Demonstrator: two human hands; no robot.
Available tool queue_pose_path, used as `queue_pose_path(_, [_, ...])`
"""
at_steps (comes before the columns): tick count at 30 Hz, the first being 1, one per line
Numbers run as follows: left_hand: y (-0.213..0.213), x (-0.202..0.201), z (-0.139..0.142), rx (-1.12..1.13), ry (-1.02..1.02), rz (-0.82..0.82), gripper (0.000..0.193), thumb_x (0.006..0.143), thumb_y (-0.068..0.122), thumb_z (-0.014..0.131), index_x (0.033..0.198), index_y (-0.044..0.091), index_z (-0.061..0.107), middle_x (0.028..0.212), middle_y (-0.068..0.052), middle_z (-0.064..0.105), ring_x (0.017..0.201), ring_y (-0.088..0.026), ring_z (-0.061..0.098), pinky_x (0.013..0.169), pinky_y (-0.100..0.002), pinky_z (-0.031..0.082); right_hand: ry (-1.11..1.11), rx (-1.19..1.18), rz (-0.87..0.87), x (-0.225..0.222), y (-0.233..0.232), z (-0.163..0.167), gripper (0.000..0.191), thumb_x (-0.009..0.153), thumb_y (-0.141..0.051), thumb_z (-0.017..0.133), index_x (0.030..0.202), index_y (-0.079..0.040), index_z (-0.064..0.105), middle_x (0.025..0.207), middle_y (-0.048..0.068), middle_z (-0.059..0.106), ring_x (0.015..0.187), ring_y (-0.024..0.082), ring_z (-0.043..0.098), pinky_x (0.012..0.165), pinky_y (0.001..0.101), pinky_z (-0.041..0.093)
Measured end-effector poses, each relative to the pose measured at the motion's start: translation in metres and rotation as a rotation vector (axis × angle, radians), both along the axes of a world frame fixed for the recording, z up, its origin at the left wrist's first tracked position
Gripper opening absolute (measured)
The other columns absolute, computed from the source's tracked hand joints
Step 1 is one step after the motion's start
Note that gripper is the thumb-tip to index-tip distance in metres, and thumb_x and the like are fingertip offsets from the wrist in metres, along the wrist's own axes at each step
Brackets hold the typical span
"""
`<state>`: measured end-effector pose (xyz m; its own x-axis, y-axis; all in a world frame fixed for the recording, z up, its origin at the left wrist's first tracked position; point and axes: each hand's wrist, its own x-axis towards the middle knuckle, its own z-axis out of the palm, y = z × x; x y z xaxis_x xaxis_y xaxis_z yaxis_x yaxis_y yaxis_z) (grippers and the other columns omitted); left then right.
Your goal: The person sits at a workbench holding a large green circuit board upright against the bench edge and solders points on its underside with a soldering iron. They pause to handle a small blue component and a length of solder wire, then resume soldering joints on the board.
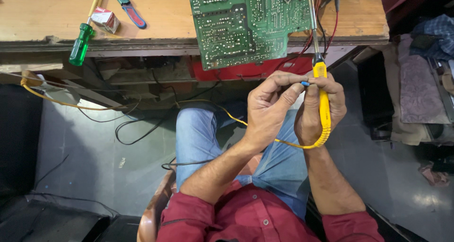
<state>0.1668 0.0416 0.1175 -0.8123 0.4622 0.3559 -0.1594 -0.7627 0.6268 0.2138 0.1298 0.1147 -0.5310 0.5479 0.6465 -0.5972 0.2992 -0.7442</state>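
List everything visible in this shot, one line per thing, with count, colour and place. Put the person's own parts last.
circuit board: one, green, overhanging the bench edge, top centre
soldering iron: one, yellow handle, metal shaft pointing up beside the board, held in the right hand
small blue part: one, pinched between the fingertips of both hands
yellow cord: one, running from the iron's handle leftward under the bench
screwdriver: one, green handle, bench edge, top left
small box: one, red and white, beside the screwdriver
pliers: one, red and blue grips, bench top
wooden bench: one, brown, across the top
left hand: one, at the blue part
right hand: one, around the iron's handle
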Motion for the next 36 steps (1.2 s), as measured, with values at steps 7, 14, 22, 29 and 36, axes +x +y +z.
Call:
queue_pose_path(7, [-0.0008, 0.0008, 0.0008, 0.01, -0.032, -0.026, 0.014, 0.109, -0.003, 0.062, 0.121, -0.005, 0.068, 0.114, -0.006, 0.066, 0.106, -0.009, 0.063, 0.099, -0.022, 0.052, 0.001, -0.01, 0.008, 0.0009, -0.0006, -0.0006, 0.008, 0.112, 0.005, 0.06, 0.117, 0.0, 0.059, 0.104, 0.009, 0.06, 0.097, 0.013, 0.056, 0.09, 0.0239, 0.046])
queue_pose_path(14, [-0.0011, 0.0013, -0.0009, 0.015, -0.029, -0.025, 0.012, 0.109, -0.003, 0.063, 0.12, -0.005, 0.069, 0.114, -0.006, 0.066, 0.107, -0.009, 0.063, 0.099, -0.023, 0.051, 0.002, -0.025, 0.006, 0.0017, -0.0009, -0.0028, 0.008, 0.111, 0.006, 0.059, 0.117, 0.0, 0.059, 0.106, 0.009, 0.06, 0.097, 0.013, 0.055, 0.09, 0.0246, 0.046])
queue_pose_path(22, [0.0025, -0.0017, -0.0024, -0.003, -0.022, -0.017, 0.012, 0.109, -0.003, 0.063, 0.118, -0.005, 0.069, 0.112, -0.007, 0.066, 0.106, -0.011, 0.063, 0.099, -0.024, 0.051, 0.005, -0.018, 0.005, -0.0011, 0.0015, -0.0038, 0.009, 0.111, 0.006, 0.059, 0.117, -0.001, 0.059, 0.106, 0.009, 0.059, 0.1, 0.014, 0.055, 0.092, 0.0255, 0.046])
queue_pose_path(29, [0.0016, -0.0015, -0.0024, -0.008, -0.046, -0.033, 0.017, 0.108, -0.002, 0.063, 0.123, -0.004, 0.069, 0.112, -0.006, 0.066, 0.106, -0.01, 0.063, 0.103, -0.026, 0.052, -0.026, 0.042, -0.039, 0.0003, 0.0002, -0.0012, 0.008, 0.112, 0.004, 0.058, 0.117, -0.001, 0.06, 0.106, 0.009, 0.06, 0.098, 0.014, 0.055, 0.091, 0.0243, 0.046])
queue_pose_path(36, [0.0011, 0.0031, 0.0004, -0.032, -0.083, -0.003, 0.019, 0.105, 0.0, 0.065, 0.123, -0.006, 0.068, 0.116, -0.005, 0.066, 0.109, -0.011, 0.064, 0.102, -0.025, 0.052, -0.123, 0.396, -0.274, 0.0036, 0.0059, 0.0056, 0.008, 0.11, 0.0, 0.064, 0.116, -0.004, 0.06, 0.101, 0.011, 0.057, 0.086, 0.018, 0.055, 0.074, 0.0285, 0.045])
